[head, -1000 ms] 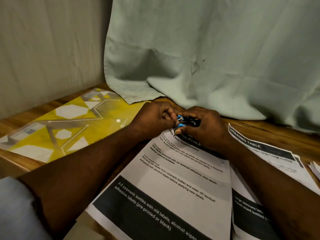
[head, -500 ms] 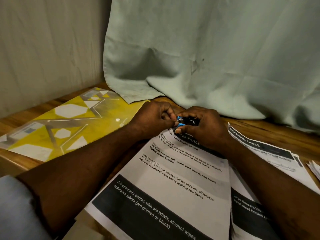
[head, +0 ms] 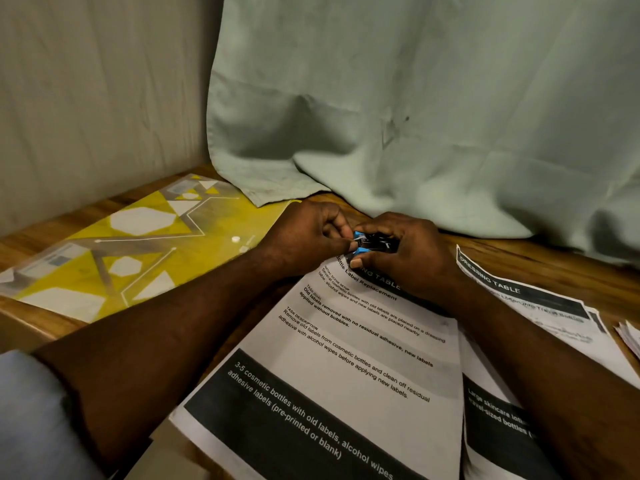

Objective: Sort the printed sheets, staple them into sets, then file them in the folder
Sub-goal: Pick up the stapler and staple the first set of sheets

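A small blue and black stapler [head: 372, 243] sits at the top edge of a printed sheet [head: 346, 368] headed with label replacement text. My right hand [head: 408, 258] grips the stapler from the right, thumb under it on the paper. My left hand [head: 304, 237] pinches the stapler's blue front end with curled fingers. A second printed sheet [head: 491, 420] lies under the first on the right. Another sheet reading DRESSING TABLE [head: 519, 292] lies further right. A yellow patterned folder [head: 114, 251] lies flat on the left.
All of it rests on a wooden table [head: 554, 268] in a corner. A pale green curtain [head: 415, 116] hangs behind and drapes onto the table. More paper edges [head: 628, 336] show at the far right. A beige wall [head: 97, 98] is on the left.
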